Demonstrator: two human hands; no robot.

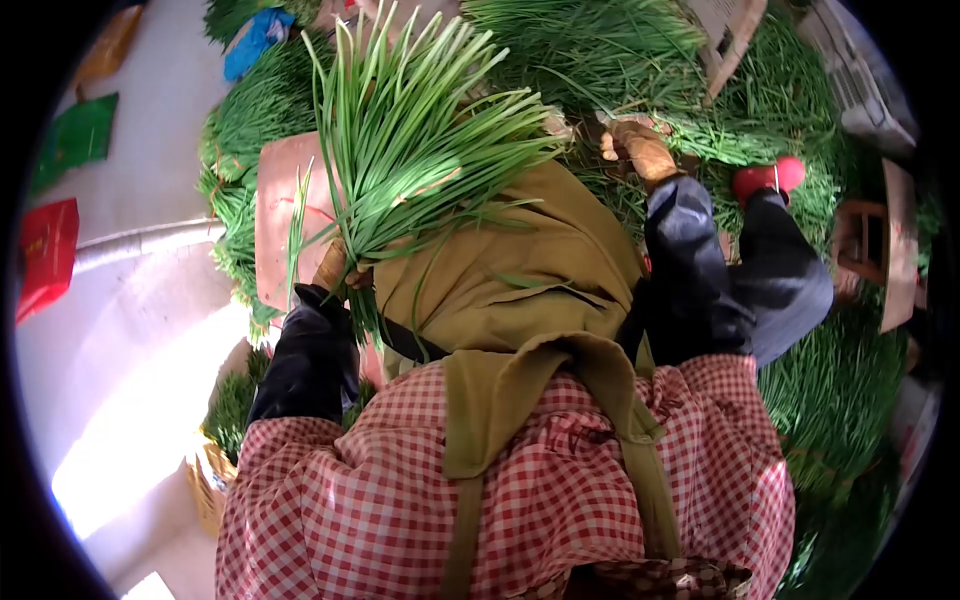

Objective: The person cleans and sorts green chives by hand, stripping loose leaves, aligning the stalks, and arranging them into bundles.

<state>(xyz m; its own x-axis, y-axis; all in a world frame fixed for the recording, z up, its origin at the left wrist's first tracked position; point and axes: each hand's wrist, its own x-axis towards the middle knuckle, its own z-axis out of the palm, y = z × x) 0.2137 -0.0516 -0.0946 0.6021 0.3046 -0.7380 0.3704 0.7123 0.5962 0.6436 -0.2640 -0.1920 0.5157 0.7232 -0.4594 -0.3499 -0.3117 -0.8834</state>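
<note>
A large bundle of long green stalks (pixel 410 170) fans out upward and to the right, over a pinkish board (pixel 275 220) and my apron-covered lap. My left hand (pixel 343 270), in a tan glove, is closed around the narrow lower part of this bundle. Farther right, my right hand (pixel 640 148), also in a tan glove, is beside loose green stalks (pixel 720 140) on the pile. Its fingers are curled, and whatever they may hold is too small to make out.
Piles of green stalks (pixel 840 400) lie along the right and at the top. A wooden stool (pixel 897 245) stands at far right, near a red shoe (pixel 770 180). At left are a woven basket (pixel 208 485), a blue bag (pixel 258 43) and a red bag (pixel 47 255).
</note>
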